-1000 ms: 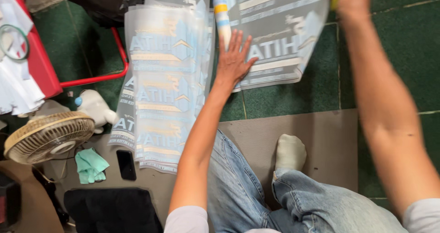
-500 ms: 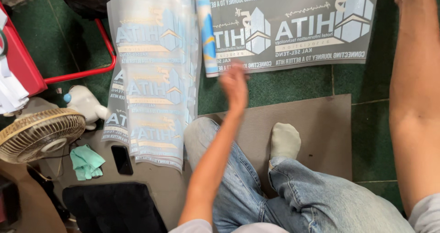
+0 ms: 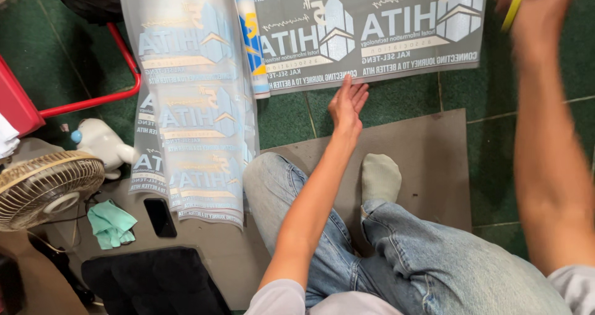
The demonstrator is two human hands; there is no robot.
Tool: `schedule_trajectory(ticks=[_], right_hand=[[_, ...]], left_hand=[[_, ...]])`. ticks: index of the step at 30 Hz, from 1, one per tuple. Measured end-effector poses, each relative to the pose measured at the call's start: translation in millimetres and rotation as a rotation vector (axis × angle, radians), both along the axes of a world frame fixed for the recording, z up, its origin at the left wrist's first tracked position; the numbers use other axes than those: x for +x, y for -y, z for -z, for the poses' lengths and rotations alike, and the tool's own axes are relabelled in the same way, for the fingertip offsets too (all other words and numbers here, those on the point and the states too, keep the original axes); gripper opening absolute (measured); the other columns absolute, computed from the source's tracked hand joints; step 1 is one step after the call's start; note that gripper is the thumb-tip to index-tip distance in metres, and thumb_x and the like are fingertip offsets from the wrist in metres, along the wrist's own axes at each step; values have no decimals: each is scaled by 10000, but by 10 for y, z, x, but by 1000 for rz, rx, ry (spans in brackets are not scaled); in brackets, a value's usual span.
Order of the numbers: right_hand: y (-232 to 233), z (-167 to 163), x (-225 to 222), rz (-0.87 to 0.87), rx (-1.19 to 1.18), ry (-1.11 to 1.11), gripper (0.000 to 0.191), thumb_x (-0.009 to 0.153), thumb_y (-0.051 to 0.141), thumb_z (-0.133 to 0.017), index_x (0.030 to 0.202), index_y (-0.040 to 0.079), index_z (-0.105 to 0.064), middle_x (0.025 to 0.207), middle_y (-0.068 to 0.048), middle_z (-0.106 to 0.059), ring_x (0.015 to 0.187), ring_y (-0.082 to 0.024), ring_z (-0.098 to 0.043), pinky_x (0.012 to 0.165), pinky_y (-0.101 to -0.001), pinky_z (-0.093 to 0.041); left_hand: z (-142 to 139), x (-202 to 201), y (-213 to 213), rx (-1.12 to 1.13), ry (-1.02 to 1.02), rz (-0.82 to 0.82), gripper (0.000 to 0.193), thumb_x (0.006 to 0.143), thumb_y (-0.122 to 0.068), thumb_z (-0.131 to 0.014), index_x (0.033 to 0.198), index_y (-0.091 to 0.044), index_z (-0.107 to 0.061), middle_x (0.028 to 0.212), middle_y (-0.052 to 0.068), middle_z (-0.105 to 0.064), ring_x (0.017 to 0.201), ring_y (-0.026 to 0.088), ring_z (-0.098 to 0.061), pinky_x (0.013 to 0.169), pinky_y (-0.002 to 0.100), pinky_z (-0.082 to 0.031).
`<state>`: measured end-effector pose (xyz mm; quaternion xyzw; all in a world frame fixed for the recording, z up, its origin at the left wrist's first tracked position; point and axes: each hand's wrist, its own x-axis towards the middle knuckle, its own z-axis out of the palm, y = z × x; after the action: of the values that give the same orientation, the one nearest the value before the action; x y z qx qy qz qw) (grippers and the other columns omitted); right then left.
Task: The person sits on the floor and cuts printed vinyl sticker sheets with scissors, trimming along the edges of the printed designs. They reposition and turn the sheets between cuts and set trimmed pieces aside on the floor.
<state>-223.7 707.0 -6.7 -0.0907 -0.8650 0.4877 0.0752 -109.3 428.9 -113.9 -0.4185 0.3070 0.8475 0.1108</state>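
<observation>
Pressing flat, fingers spread, left hand [image 3: 347, 104] now sits at grey sheet's [image 3: 396, 61] near edge, having pulled back; right hand [image 3: 533, 8], blurred, clamped on yellow tool [image 3: 515, 5], swung to sheet's right corner.

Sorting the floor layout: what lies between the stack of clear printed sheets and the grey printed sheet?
A rolled film lies between the stack of clear printed sheets and the grey printed sheet, in the head view.

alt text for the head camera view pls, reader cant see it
A person sitting on a green tiled floor rests the left hand at the lower edge of a grey printed film sheet, while the blurred right hand holds a thin yellow tool above it. A stack of clear printed sheets and a beige fan lie on the left.
</observation>
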Motion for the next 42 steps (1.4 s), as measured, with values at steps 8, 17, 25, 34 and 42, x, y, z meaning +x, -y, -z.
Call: schedule_trajectory(ticks=[8,17,25,34,42], right_hand=[[832,652,2364,-114,-788,662,334,993,307,-623,1183,34,-595,850,-46,-667,758,-138,-652,700,-289,-538],[1594,750,2428,-65,-779,848,344,968,321,-673,1165,43,-627,817,-24,-660,732,-107,-637,686,-254,-537],[1716,888,2361,-13,-698,750,364,948,291,-715,1192,26,-655,769,-33,-654,671,-103,-630,636,-249,-523],[1764,823,2296,18,-653,724,375,924,286,-754,1175,24,-661,722,-14,-660,606,-84,-613,561,-230,-491],[1766,847,2310,36,-638,706,348,917,266,-770,1143,24,-665,717,4,-647,595,-67,-598,537,-221,-495]], left_hand=[[93,-14,235,-78,-14,150,427,913,-284,-756,1173,42,-667,1107,173,-729,976,258,-737,868,353,-588],[158,27,194,-191,-29,213,246,868,-213,-809,1005,-16,-753,928,78,-775,688,105,-663,633,245,-533],[154,27,158,-157,-19,214,236,869,-197,-808,997,-9,-745,939,83,-779,711,108,-679,672,250,-548],[176,32,149,-154,-10,226,260,858,-194,-817,1011,-1,-733,937,88,-770,757,125,-707,712,265,-571],[170,47,171,-146,-25,274,288,862,-221,-813,1024,5,-738,932,91,-773,772,130,-719,718,261,-583]])
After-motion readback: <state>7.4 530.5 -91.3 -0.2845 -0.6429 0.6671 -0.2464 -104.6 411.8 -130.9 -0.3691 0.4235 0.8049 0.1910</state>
